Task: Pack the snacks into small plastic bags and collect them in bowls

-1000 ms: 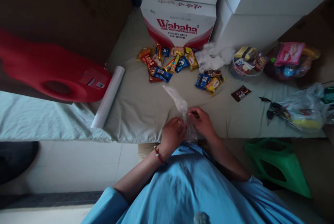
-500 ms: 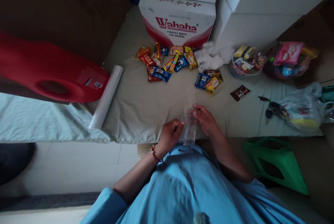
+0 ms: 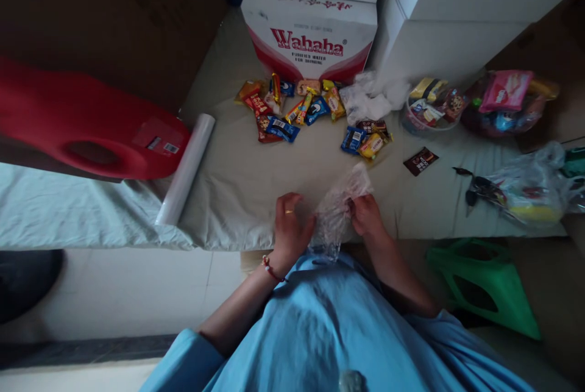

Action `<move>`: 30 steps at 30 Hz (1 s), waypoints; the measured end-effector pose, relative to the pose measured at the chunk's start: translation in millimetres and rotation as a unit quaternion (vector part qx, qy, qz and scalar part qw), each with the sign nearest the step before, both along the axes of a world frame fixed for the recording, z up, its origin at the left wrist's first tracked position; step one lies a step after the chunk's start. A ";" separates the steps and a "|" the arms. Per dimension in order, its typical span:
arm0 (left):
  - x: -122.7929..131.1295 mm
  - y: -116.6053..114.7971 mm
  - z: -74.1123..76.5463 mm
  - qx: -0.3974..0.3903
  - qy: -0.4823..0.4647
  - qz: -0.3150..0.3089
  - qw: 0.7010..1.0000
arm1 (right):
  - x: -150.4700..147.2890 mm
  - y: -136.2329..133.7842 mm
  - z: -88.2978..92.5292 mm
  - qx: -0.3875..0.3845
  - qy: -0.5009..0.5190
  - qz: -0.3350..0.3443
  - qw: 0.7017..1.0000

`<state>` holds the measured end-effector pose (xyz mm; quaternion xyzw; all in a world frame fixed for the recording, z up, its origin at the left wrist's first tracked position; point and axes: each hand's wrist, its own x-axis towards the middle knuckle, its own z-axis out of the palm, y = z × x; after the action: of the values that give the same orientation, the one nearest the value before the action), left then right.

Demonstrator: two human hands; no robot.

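Clear, crinkled plastic film (image 3: 337, 212) is hanging between the hands at the table's (image 3: 247, 188) front edge in the head view. The right hand (image 3: 368, 216) is pinching it in closed fingers, apparently bearing it alone and leaving the left hand (image 3: 290, 230) free; that one's fingers are curving apart, thumb beside the film, contact unclear. Behind wrapped snacks (image 3: 301, 113), a box (image 3: 307, 35) is displaying "Wahaha", "PURIFIED WATER FOR DRINKING".

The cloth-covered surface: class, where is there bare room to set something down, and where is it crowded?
Bare cloth lies between the white roll and the left hand, with a smaller patch between the right hand and the lone brown packet. Wrapped snacks crowd the strip before the Wahaha box.
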<state>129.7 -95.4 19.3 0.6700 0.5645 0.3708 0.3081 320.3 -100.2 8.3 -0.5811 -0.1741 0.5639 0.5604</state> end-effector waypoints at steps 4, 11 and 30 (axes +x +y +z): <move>14.6 2.3 7.4 0.043 -0.007 -0.088 0.995 | -5.9 -4.1 10.4 0.009 -0.009 0.057 0.998; 22.7 24.4 18.9 -0.139 -0.187 0.052 0.971 | 3.4 -9.4 19.1 0.032 -0.013 0.167 0.985; 17.9 20.1 12.0 -0.224 -0.243 0.022 0.944 | 1.4 1.2 25.1 0.063 -0.027 0.075 0.995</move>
<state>147.6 -75.3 31.3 0.4604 0.5559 0.3933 0.5695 321.7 -99.1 33.4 -0.5451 -0.2675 0.5759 0.5475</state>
